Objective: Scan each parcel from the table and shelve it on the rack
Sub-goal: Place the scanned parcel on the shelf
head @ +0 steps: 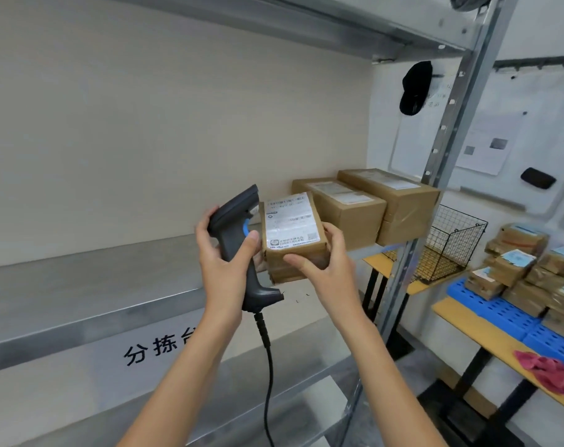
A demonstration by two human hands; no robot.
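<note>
The left hand (224,259) grips a dark scanner (238,243) by its handle, fingers curled round it and the thumb lying near the blue trigger; its head tips up and to the right, close against the left edge of the parcel (292,235). A black cable (267,375) drops from the scanner's base between the forearms. The right hand (325,262) holds the parcel from its right side, thumb across the front lower edge and fingers wrapped round the far end, so the white label faces up toward the camera. The parcel is a small brown box, held in the air just in front of the rack (80,285), over the right part of a grey metal shelf. Further back on that shelf, two larger brown boxes (367,204) lie side by side, touching, near the right upright. Right of the rack, a yellow-topped table (464,324) carries blue mats (487,309) with a heap of more parcels (532,272), and a red cloth (548,372) lies near its front edge. A black wire basket (448,243) sits on another table behind the upright. A black cap (414,88) hangs on the wall above.
</note>
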